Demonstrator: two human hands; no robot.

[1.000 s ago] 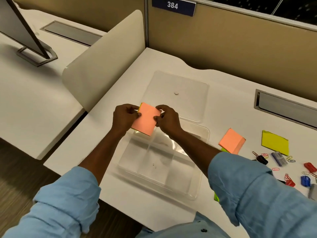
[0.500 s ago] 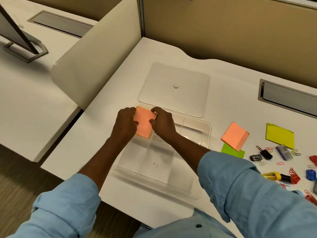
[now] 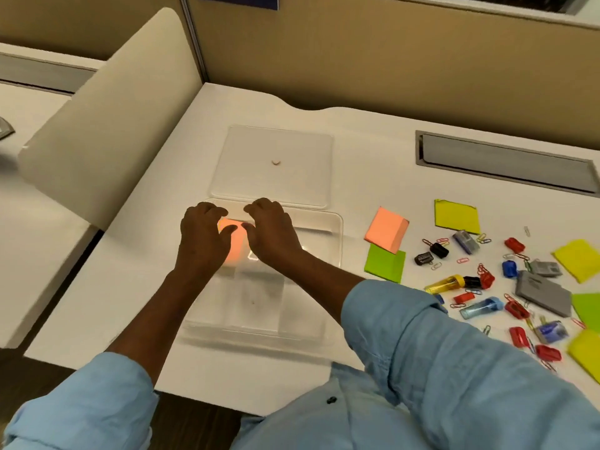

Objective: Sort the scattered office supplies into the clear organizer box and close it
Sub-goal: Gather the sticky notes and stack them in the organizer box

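The clear organizer box (image 3: 302,319) lies open on the white desk, with its flat lid (image 3: 276,164) just behind it. An orange sticky-note pad (image 3: 238,245) sits low in the box's far-left compartment. My left hand (image 3: 203,235) and my right hand (image 3: 271,233) flank the pad with fingers curled over its far edge and thumbs on it. Most of the pad is hidden under them. To the right lie another orange pad (image 3: 386,228), a green pad (image 3: 384,263) and a yellow pad (image 3: 456,216).
Scattered at the right are binder clips (image 3: 438,250), coloured paper clips (image 3: 516,308), a yellow sharpener (image 3: 446,284), a blue one (image 3: 480,306), a grey box (image 3: 543,292) and more yellow and green pads. A cream divider panel (image 3: 107,125) stands at the left. A grey cable hatch (image 3: 506,162) sits far right.
Both hands lowered the orange pad from above the box down into its far-left compartment. The view also tilted and now takes in more of the supplies on the right.
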